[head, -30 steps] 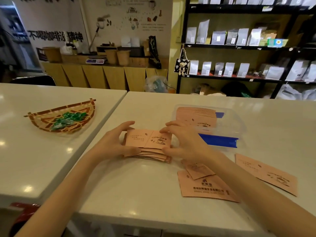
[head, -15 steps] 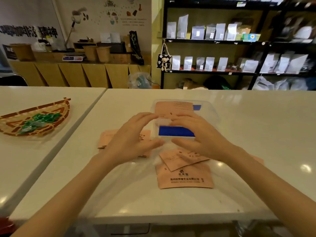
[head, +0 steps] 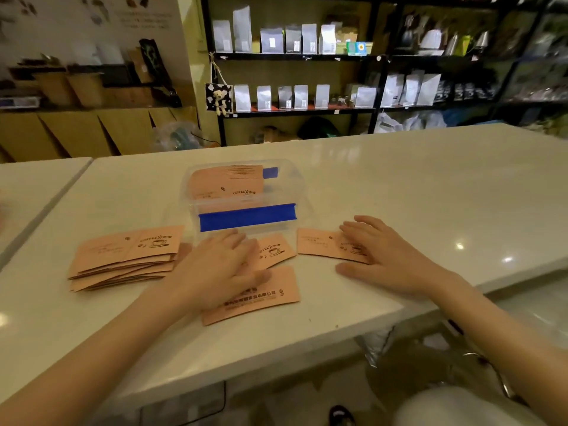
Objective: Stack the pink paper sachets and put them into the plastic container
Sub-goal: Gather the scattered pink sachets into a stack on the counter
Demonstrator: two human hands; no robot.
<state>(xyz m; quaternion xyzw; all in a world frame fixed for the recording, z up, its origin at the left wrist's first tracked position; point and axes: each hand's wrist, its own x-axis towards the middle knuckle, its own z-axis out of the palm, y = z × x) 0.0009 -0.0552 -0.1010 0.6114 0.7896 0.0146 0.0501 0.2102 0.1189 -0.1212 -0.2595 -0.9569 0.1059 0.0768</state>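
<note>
Head view: loose sachets under flat hands, ready for gathering.

Leftmost on worktop, stack fanned and untidy, likely awaiting squaring. Left hand spread flat, grip apart, pressing two loose sachets, probably for sliding toward that pile. Behind, box lidless, some sachets already inside. Right hand likewise open, fingers on single sachet, clamped on nothing.
</note>
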